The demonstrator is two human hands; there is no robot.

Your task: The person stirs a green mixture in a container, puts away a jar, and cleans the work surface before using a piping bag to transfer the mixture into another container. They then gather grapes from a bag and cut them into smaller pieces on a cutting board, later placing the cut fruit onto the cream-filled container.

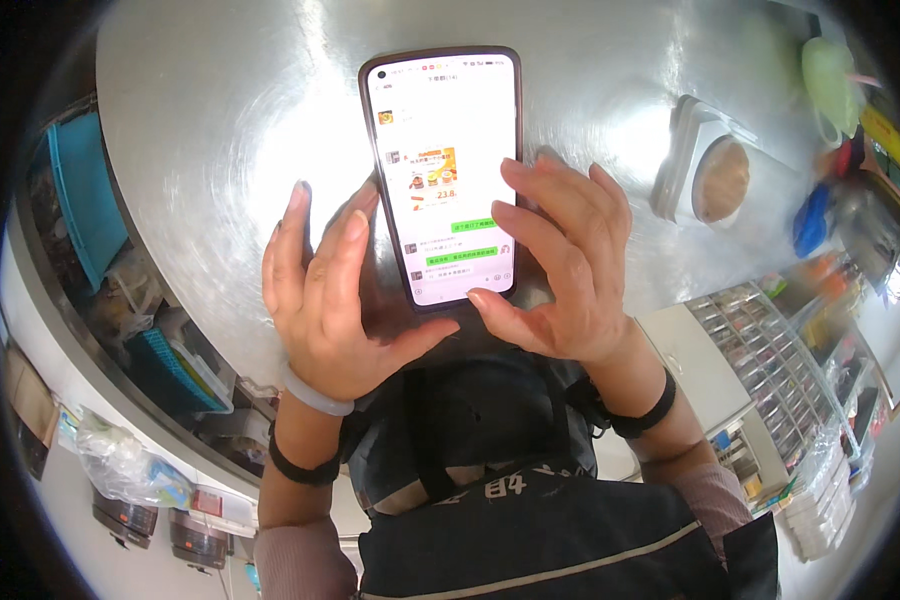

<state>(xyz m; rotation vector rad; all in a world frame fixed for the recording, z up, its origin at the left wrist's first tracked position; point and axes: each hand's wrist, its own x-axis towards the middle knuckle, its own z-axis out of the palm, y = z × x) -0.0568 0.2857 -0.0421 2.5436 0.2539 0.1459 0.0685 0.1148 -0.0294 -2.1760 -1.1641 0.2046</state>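
A smartphone [470, 130] with a dark case lies face up on the shiny metal table, its lit screen showing a chat with green bubbles and an orange picture. My left hand [335, 285] is beside the phone's lower left edge, its fingers spread and nothing in it; a pale bangle and a dark band circle that wrist. On the other side, my right hand [570, 260] has its fingers apart, the fingertips over the screen's right edge and the thumb near its lower end. Whether those fingertips touch the glass I cannot tell.
To the right, a clear plastic container [685, 165] stands with a round brown item [722, 180] at it. A blue thing [815, 220] and a pale green bag [830, 85] lie farther right. Blue bins [85, 200] fill the shelf at left. A rack [760, 360] stands lower right.
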